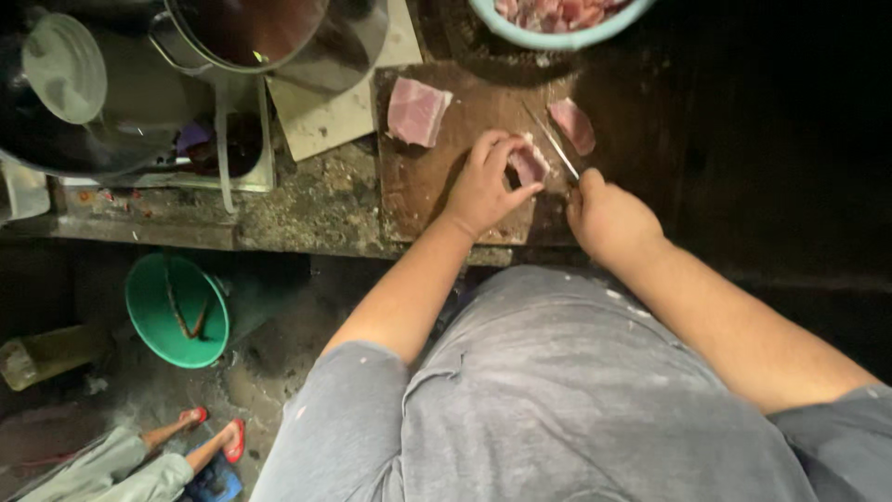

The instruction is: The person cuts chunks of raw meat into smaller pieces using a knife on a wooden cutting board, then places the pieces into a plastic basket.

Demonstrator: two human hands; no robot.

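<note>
Meat piece (528,165), likely soft and slippery, is lying on the cutting board (418,186), where the left hand (485,186) is pinching its top while the right hand (604,214) is clenching the knife (553,144).

Around my counter — pots, a basin, someone's feet

A big steel pot (279,33) stands at the back of the counter (307,209), with a round lid (63,67) to its left and a pale slab (339,107) beside it. Down on the floor sits a green basin (177,311); near it, another person's feet in red sandals (216,429) — and a bottle (42,355) lying at the far left.
</note>
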